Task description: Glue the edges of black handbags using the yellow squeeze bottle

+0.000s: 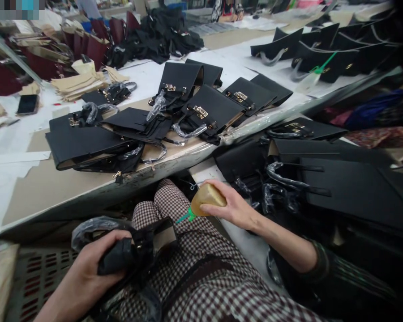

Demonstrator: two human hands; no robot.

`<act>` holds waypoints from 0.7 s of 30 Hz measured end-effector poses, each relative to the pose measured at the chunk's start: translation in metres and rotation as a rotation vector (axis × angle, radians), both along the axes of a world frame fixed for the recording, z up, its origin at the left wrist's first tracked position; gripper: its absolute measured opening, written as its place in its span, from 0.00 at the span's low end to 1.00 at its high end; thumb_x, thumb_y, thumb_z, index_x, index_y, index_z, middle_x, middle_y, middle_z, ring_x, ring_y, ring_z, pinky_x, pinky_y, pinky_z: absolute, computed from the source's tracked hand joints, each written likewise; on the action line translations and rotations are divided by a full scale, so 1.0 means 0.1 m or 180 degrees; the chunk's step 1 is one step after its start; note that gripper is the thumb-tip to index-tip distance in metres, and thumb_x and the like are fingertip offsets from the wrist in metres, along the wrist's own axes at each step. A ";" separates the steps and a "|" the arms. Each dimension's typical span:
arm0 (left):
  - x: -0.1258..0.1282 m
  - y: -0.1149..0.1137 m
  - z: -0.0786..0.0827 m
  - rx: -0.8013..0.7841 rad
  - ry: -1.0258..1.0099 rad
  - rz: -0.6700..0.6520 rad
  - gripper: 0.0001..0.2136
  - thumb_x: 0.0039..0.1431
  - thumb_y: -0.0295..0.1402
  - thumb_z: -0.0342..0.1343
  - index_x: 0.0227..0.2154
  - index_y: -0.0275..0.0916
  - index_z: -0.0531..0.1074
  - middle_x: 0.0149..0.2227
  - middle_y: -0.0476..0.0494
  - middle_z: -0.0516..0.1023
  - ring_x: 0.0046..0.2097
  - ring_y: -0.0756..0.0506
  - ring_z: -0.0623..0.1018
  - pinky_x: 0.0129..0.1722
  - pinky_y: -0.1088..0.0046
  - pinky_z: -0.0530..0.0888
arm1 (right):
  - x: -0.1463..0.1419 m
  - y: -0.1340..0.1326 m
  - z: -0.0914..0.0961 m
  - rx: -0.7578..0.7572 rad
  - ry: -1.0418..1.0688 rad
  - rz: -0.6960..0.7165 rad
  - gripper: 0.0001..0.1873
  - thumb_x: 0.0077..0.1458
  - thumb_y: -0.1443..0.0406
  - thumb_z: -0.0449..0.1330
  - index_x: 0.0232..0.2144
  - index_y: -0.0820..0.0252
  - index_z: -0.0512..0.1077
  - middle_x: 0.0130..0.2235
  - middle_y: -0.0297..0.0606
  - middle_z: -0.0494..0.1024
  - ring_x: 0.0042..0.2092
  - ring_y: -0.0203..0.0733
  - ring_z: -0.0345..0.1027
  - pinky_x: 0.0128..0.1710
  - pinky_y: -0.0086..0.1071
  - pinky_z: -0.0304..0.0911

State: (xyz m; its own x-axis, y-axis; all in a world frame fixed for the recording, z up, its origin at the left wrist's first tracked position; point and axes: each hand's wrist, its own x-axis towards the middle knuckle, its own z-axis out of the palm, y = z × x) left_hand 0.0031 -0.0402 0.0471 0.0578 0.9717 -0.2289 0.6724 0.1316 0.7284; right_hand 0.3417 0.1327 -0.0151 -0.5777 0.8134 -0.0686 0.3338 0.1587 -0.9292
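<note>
A long white worktable (pixel 235 57) crossed the view, black handbags (pixel 218 105) lying along its near edge. Below, over a lap in checked cloth (pixel 221 284), was a dark bag (pixel 143 241), its far side hard to make out. The left hand (pixel 85 264) was closed around a bunched part of it. The bag looked light, soft there and stiffer in its panels; its film-wrapped handle (pixel 90 227) might slip, so the gathered part seemed the surer hold. The right hand (pixel 233 205) gripped a tilted squeeze bottle (pixel 204 200) around its body, which probably yielded to pressure. Its thin green nozzle (pixel 185 216) pointed toward the bag, just beside it.
</note>
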 end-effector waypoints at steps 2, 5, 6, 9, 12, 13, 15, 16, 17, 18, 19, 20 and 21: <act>0.11 -0.08 -0.09 0.0075 -0.0012 -0.0011 0.11 0.56 0.29 0.63 0.41 0.48 0.76 0.38 0.58 0.82 0.39 0.51 0.81 0.42 0.87 0.72 | -0.07 -0.01 -0.07 0.0141 -0.0057 0.0072 0.28 0.54 0.53 0.70 0.53 0.56 0.68 0.48 0.40 0.77 0.46 0.50 0.72 0.47 0.41 0.67; 0.23 -0.21 -0.14 0.0209 -0.0053 0.0293 0.12 0.53 0.30 0.65 0.41 0.50 0.77 0.37 0.59 0.82 0.38 0.52 0.81 0.43 0.87 0.71 | -0.21 -0.02 -0.20 0.0369 -0.0114 0.0181 0.29 0.54 0.53 0.70 0.53 0.57 0.68 0.50 0.43 0.77 0.48 0.52 0.73 0.51 0.44 0.67; 0.25 -0.25 -0.14 0.0257 -0.0076 0.0424 0.12 0.52 0.31 0.66 0.40 0.50 0.78 0.37 0.60 0.82 0.38 0.52 0.81 0.43 0.87 0.71 | -0.26 -0.03 -0.24 0.0445 -0.0110 0.0211 0.30 0.54 0.53 0.71 0.53 0.57 0.67 0.51 0.44 0.76 0.50 0.52 0.73 0.52 0.45 0.67; 0.30 -0.33 -0.12 0.0450 -0.0127 0.0650 0.12 0.51 0.31 0.66 0.39 0.51 0.79 0.36 0.61 0.83 0.37 0.53 0.82 0.44 0.87 0.70 | -0.39 -0.02 -0.34 0.0599 -0.0070 0.0305 0.30 0.54 0.53 0.71 0.54 0.57 0.67 0.52 0.46 0.76 0.51 0.52 0.73 0.54 0.46 0.67; 0.29 -0.36 -0.13 0.0596 -0.0153 0.0635 0.13 0.50 0.30 0.66 0.39 0.52 0.78 0.35 0.63 0.83 0.37 0.54 0.82 0.44 0.88 0.70 | -0.46 0.00 -0.36 0.0603 -0.0053 0.0433 0.29 0.55 0.54 0.70 0.53 0.58 0.67 0.52 0.47 0.76 0.51 0.52 0.73 0.54 0.45 0.67; 0.29 -0.36 -0.13 0.0616 -0.0167 0.0607 0.13 0.50 0.30 0.66 0.39 0.52 0.78 0.35 0.63 0.83 0.36 0.54 0.82 0.43 0.89 0.70 | -0.46 0.01 -0.35 0.0582 -0.0068 0.0482 0.29 0.55 0.54 0.70 0.53 0.58 0.67 0.52 0.47 0.77 0.51 0.53 0.73 0.54 0.45 0.67; 0.27 -0.38 -0.16 0.0633 -0.0182 0.0575 0.14 0.49 0.28 0.66 0.39 0.52 0.78 0.34 0.64 0.83 0.35 0.54 0.82 0.42 0.90 0.70 | -0.46 0.02 -0.33 0.0458 -0.0103 0.0564 0.28 0.54 0.56 0.70 0.52 0.59 0.68 0.51 0.46 0.77 0.50 0.53 0.72 0.53 0.45 0.66; 0.26 -0.38 -0.17 0.0630 -0.0178 0.0576 0.15 0.49 0.27 0.66 0.38 0.52 0.78 0.34 0.63 0.82 0.35 0.54 0.82 0.41 0.90 0.70 | -0.45 0.03 -0.32 0.0366 -0.0115 0.0593 0.27 0.54 0.56 0.70 0.51 0.58 0.68 0.50 0.45 0.77 0.49 0.52 0.72 0.52 0.45 0.67; 0.26 -0.39 -0.18 0.0627 -0.0171 0.0583 0.15 0.48 0.27 0.66 0.38 0.52 0.78 0.34 0.63 0.82 0.35 0.54 0.82 0.41 0.90 0.70 | -0.44 0.03 -0.32 0.0272 -0.0117 0.0616 0.26 0.53 0.57 0.70 0.51 0.58 0.69 0.48 0.44 0.78 0.47 0.52 0.72 0.50 0.44 0.67; 0.25 -0.40 -0.19 0.0622 -0.0168 0.0591 0.15 0.48 0.27 0.66 0.39 0.52 0.78 0.34 0.62 0.83 0.35 0.54 0.82 0.42 0.89 0.71 | -0.43 0.03 -0.31 0.0184 -0.0109 0.0636 0.26 0.53 0.57 0.71 0.50 0.58 0.69 0.47 0.42 0.78 0.46 0.51 0.72 0.49 0.43 0.67; 0.25 -0.41 -0.20 0.0615 -0.0164 0.0599 0.15 0.48 0.27 0.66 0.39 0.51 0.79 0.35 0.62 0.83 0.36 0.53 0.82 0.42 0.89 0.71 | -0.42 0.02 -0.31 0.0110 -0.0096 0.0656 0.26 0.52 0.58 0.71 0.50 0.58 0.70 0.46 0.41 0.78 0.44 0.49 0.73 0.47 0.42 0.68; 0.25 -0.42 -0.20 0.0602 -0.0163 0.0607 0.15 0.48 0.27 0.66 0.39 0.51 0.79 0.35 0.61 0.83 0.36 0.52 0.83 0.41 0.88 0.72 | -0.41 0.02 -0.32 0.0053 -0.0083 0.0675 0.26 0.52 0.58 0.71 0.50 0.58 0.70 0.44 0.39 0.78 0.43 0.48 0.73 0.45 0.40 0.68; 0.24 -0.43 -0.21 0.0588 -0.0172 0.0608 0.14 0.48 0.27 0.66 0.39 0.50 0.79 0.35 0.60 0.83 0.36 0.52 0.83 0.41 0.87 0.72 | -0.40 0.01 -0.32 0.0009 -0.0071 0.0692 0.26 0.52 0.58 0.71 0.50 0.58 0.70 0.43 0.38 0.78 0.42 0.47 0.73 0.43 0.39 0.68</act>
State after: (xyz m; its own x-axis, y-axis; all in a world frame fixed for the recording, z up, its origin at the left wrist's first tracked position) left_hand 0.0273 -0.0832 0.0263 -0.1232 0.9912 -0.0481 0.6076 0.1137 0.7860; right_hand 0.3021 0.1338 -0.0473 -0.7378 0.6701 -0.0811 0.3119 0.2318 -0.9214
